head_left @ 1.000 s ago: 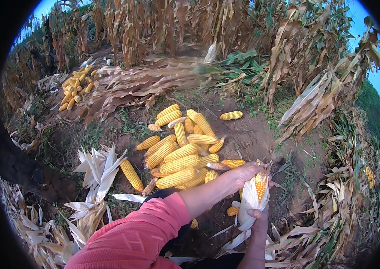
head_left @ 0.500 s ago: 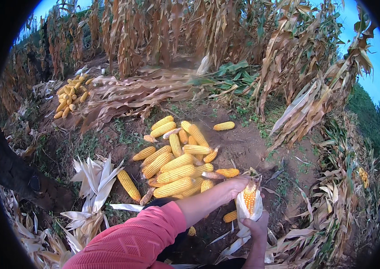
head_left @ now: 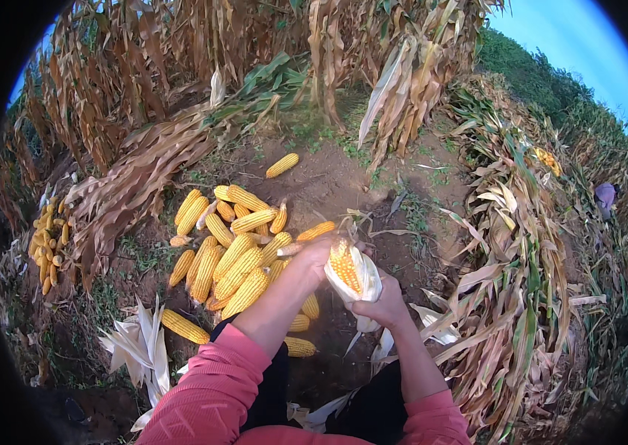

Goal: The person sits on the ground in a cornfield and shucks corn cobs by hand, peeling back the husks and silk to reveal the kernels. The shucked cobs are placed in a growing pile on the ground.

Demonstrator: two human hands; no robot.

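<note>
one partly husked ear of corn (head_left: 343,268) is held between my hands, just right of centre in the frame, its yellow kernels bared on the upper left side and pale husk (head_left: 369,280) wrapped along the right. my right hand (head_left: 386,302) closes round the ear's lower right, thumb laid across the husk, probably to steady it. my left hand (head_left: 316,256) presses against the upper left edge; its fingers run behind the ear, so i cannot tell how tightly they close. the ear is tilted, bare kernels facing up, perhaps to keep the husk's opening in sight.

left of centre, a pile of bare yellow ears (head_left: 234,268) lies beside my left forearm (head_left: 275,300), a spot apparently chosen for easy reach. one loose ear (head_left: 283,165) rests apart at upper centre; another, the stray ear (head_left: 185,326), lies near peeled husks (head_left: 142,350) at lower left. a smaller heap of ears (head_left: 48,245) sits at far left. flattened cornstalks (head_left: 139,167) cross the upper left, and dry stalks and leaves (head_left: 518,304) bank along the right, seemingly set aside from the ears.
</note>
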